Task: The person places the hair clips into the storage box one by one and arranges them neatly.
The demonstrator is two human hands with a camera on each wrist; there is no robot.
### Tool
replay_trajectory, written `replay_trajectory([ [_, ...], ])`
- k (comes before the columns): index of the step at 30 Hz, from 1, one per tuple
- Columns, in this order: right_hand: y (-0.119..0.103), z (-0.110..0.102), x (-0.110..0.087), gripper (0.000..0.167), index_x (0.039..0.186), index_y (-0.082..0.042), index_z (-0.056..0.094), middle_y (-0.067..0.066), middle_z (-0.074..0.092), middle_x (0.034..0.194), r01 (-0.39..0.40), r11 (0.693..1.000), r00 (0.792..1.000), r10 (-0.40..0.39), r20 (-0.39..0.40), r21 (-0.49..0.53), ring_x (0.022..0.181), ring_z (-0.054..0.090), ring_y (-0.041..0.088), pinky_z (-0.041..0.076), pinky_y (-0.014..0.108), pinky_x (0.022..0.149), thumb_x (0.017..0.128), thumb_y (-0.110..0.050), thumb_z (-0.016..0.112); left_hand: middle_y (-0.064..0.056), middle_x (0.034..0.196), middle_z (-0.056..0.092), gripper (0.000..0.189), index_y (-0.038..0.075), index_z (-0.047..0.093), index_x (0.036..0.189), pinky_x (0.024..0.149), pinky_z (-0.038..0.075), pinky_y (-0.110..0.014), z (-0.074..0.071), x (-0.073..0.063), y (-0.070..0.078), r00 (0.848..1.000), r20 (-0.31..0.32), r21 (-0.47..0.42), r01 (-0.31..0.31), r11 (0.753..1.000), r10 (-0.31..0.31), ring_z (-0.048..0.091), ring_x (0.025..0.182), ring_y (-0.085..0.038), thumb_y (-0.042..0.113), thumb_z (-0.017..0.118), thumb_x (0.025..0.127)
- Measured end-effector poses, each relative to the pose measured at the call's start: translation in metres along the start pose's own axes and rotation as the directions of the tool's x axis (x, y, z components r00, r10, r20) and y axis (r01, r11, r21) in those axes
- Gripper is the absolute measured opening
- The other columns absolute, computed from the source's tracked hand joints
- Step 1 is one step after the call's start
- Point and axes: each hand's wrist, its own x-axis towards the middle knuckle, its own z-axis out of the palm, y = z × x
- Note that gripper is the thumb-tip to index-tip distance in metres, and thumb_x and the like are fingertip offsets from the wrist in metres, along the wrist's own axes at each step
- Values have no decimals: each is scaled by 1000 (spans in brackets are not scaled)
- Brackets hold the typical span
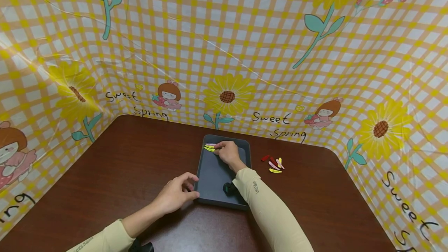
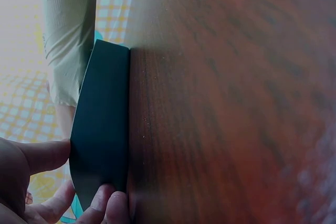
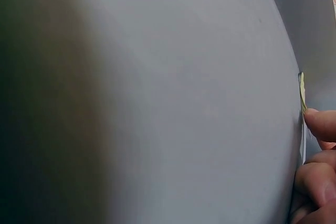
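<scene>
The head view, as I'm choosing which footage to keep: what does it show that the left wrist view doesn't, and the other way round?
Only the head view shows the inner floor of the tray, the hair clips at its far left, the fingers of the right hand touching them, and the loose clips beyond its right side.

Only the left wrist view shows, close up, fingertips low at the tray's outer wall.

Both show the tray, left hand, right sleeve, table and patterned cloth.
</scene>
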Motion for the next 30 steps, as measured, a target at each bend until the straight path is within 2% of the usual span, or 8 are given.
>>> replay_trajectory([
  [12,0,0,2,12,101,-6,78,12,73,106,9,1000,1000,-9,-17,-3,75,57,18,43,26,61,89,-8,73,-3,94,64,37,12,64,120,67,48,-34,0,0,0,1000,2,4,4,1000,-4,60,80,-16,19,79,87],
  [19,0,-8,2,14,102,-5,77,10,72,106,-8,1000,1000,8,10,13,75,54,17,41,26,58,89,-10,75,-2,94,65,37,12,64,120,67,48,-34,0,-1,2,1000,-2,9,12,1000,-12,60,80,-15,19,79,87],
  [20,0,-10,1,14,102,-5,77,9,72,104,-12,1000,1000,11,14,16,75,53,16,40,26,58,89,-10,75,-2,94,65,37,13,64,120,67,48,-34,0,-1,2,1000,-3,9,11,1000,-11,61,80,-15,18,79,87],
  [23,-2,-19,0,15,103,-5,77,3,67,83,-28,999,999,27,31,27,64,49,14,38,27,53,89,-11,74,-2,95,65,37,13,64,120,67,48,-34,0,-1,1,1000,-5,8,10,1000,-10,61,81,-15,18,79,87],
  [26,-3,-27,-1,16,105,-6,77,-3,52,59,-49,998,998,47,47,41,48,38,12,32,27,45,91,-10,72,-3,95,65,37,13,64,120,67,48,-34,0,0,0,1000,-6,6,11,1000,-11,61,81,-16,18,79,87],
  [30,-3,-39,-2,19,108,-4,75,-6,39,49,-73,995,996,69,59,71,41,30,10,27,26,42,91,-9,72,-3,95,65,37,13,64,120,67,48,-34,1,0,0,1000,-6,4,12,1000,-12,61,81,-16,18,79,87],
])
